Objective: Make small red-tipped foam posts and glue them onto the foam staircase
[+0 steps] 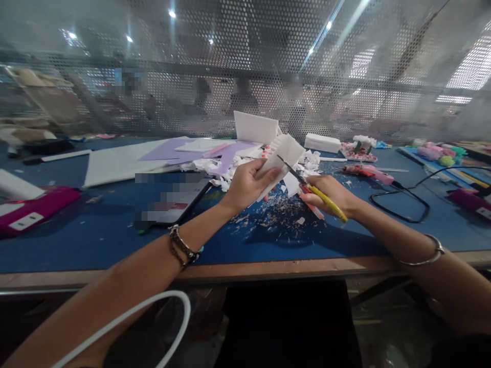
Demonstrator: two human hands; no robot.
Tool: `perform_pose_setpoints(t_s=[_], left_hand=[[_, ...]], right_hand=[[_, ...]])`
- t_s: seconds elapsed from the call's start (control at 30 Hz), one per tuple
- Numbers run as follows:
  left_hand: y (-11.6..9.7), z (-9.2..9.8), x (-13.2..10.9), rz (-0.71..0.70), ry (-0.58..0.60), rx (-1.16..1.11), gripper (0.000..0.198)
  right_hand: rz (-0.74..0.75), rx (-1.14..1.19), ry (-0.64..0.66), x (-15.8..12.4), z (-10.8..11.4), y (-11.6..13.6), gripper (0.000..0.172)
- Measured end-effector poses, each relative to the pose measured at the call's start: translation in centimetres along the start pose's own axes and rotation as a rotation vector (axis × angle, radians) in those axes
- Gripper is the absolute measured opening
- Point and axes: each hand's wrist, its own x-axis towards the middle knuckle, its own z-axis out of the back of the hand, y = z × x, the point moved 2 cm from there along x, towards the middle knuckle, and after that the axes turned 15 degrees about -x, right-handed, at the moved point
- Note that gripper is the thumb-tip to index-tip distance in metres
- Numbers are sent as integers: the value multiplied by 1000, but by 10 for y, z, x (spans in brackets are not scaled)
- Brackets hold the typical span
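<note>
My left hand [247, 184] grips a folded white piece of paper or thin foam [287, 151] between thumb and fingers, tilted up above the table. In my right hand [332, 191] is a pair of yellow-handled scissors [326, 201]. Their dark blades point up and left, against the lower right part of the white piece. How far apart the blades are, I cannot tell. Beneath both hands lie fine white shavings [274, 214] and larger crumpled scraps [310, 161]. A pinkish strip [314, 208] shows just under my right hand.
A phone or tablet [180, 199] lies left of my left forearm, with purple sheets [164, 149] behind. A pink hot glue gun [372, 174] and its black cable [406, 219] lie to the right. At far left is a magenta power strip [49, 207]. A perforated metal screen [245, 46] closes the back.
</note>
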Motion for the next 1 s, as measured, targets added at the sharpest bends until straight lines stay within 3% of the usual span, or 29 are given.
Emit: perform_pose_setpoints(t_s=[0.43,1.0], left_hand=[[-2,-2,0,68,-15,-28,19],[7,9,9,28,-17,-181,27]], right_hand=[[-60,-22,-48,0,-1,3,64],[-189,16,-165,-2,4,-3,57]])
